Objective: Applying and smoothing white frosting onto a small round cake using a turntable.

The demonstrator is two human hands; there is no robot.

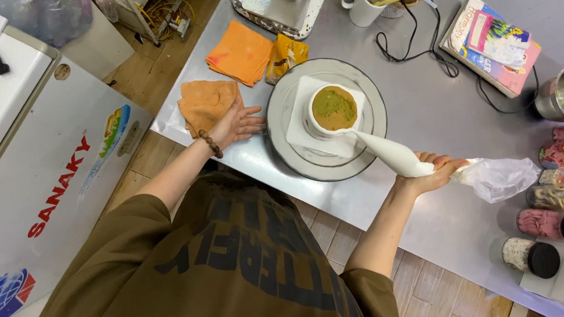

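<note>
A small round cake point(334, 109) is seen at frame centre on a white square board point(306, 125) atop a metal turntable point(282, 110). A white piping bag point(395, 154) is gripped in the closed right hand point(431, 173), its tip touching the cake's lower right side. The left hand point(237, 123) is laid open, fingers spread, at the turntable's left rim, beside an orange cloth point(206, 104).

left hand point(237, 123) flat (fingers spread), right hand point(428, 173) clenched
</note>
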